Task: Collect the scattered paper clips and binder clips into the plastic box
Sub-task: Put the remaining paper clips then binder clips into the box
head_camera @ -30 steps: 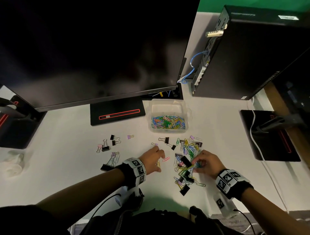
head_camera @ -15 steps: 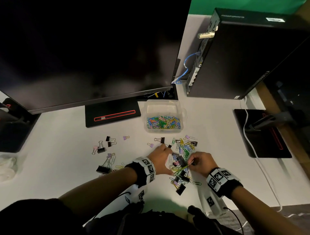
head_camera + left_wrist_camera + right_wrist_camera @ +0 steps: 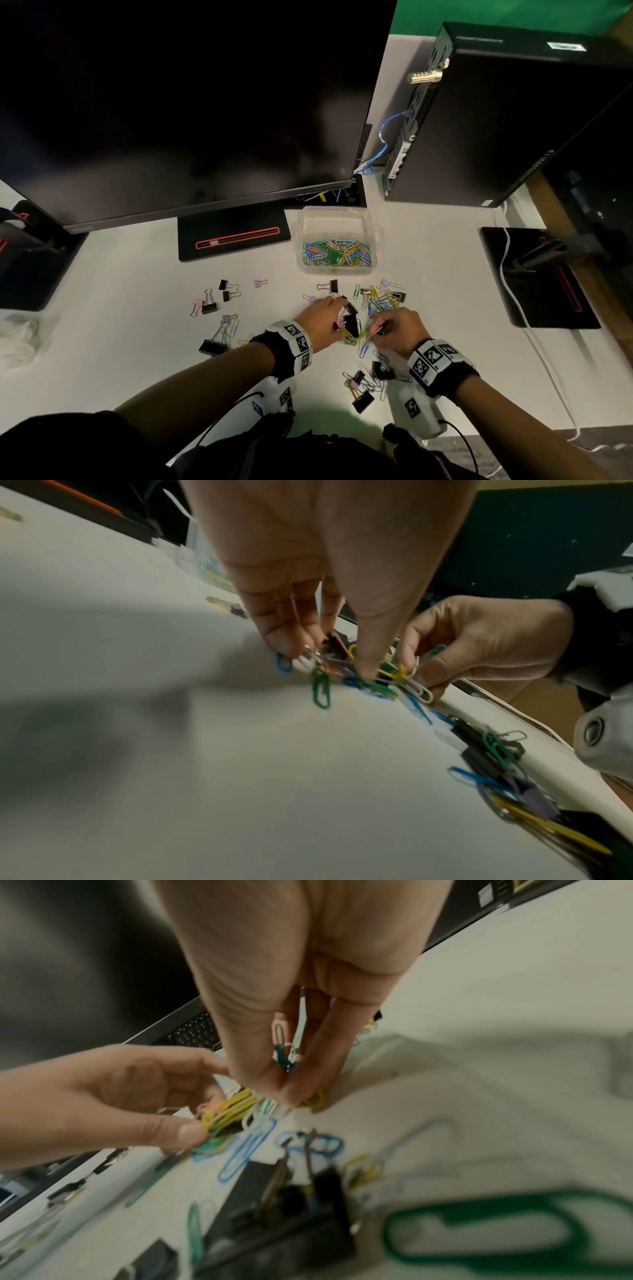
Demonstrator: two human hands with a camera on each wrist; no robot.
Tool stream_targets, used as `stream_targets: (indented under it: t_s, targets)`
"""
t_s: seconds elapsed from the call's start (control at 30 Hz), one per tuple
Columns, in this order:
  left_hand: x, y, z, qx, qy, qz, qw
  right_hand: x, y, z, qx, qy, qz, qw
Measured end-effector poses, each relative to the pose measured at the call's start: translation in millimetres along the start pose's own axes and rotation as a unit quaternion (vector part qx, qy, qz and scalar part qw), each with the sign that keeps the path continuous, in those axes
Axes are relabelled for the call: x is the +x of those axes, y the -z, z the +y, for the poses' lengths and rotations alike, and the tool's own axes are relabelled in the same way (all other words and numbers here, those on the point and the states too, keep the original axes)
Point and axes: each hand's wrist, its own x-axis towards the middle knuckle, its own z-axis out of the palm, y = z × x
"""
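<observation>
Gathering at the middle of the frame now — the paper clips [image 3: 356, 337] between the two hands are being bunched up, where a second ago the left hand [image 3: 323, 320] was well off to the left poking at a lone pink clip. It has come across to meet the right hand [image 3: 397, 329], and both now work the same tangle just below centre. That reads as a two-handed scoop being set up, a bigger haul than single picks.

Left wrist view: the left fingers [image 3: 284, 639] point down onto the counter [image 3: 137, 342], thumb and fingertips curled in around a knot of coloured clips with a black binder clip [image 3: 351, 323] caught in it. Right wrist view: the right fingers [image 3: 291, 1074] pinch a few clips, a dark green one and a pale one showing between thumb and forefinger.

Both wrists sit low over the counter, forearms running in from the bottom of the frame and converging.

Outward from there — the plastic box [image 3: 337, 270] stands above the hands at upper centre, already holding a layer of coloured clips. More clips lie just below it, a loose group of binder clips [image 3: 214, 305] sits at centre left, and another cluster lies low beside the right wrist. Plenty remains to collect.
</observation>
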Motion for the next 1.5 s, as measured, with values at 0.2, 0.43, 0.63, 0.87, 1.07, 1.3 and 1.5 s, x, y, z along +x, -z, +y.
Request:
stream_targets:
  t_s: [0.2, 0.43, 0.63, 0.87, 1.07, 1.3, 1.5]
  targets:
    - [-7.6, 15.4, -18.4, 0.008, 0.005, -0.003, 1.000, -1.4, 17.4, 4.9, 0.009, -0.017, 0.016, 1.000]
    - [-1.2, 12.3, -16.1, 0.053, -0.058, -0.009, 0.997, 11.4, 38.6, -16.1, 0.036, -0.027, 0.041, 0.998]
    - [5.7, 5.5, -5.3, 0.105, -0.041, -0.024, 0.993, 51.5, 54.8, -71.6, 0.043, 0.019, 0.092, 0.995]
    - [-6.9, 18.4, -15.1, 0.083, -0.038, 0.050, 0.995, 83.4, 50.6, -95.7, 0.004, 0.042, 0.121, 0.992]
    - [-22.7, 40.4, -47.4, 0.097, 0.010, 0.084, 0.992, 68.3, 46.3, -73.3, 0.013, 0.054, 0.108, 0.993]
    - [-31.8, 52.8, -72.0, 0.148, 0.082, 0.048, 0.984, 25.1, 53.0, -38.7, -0.018, 0.012, 0.040, 0.999]
    - [-27.7, 46.5, -48.2, 0.115, -0.009, 0.066, 0.991, -6.3, 63.6, 3.7, -0.165, -0.040, -0.058, 0.984]
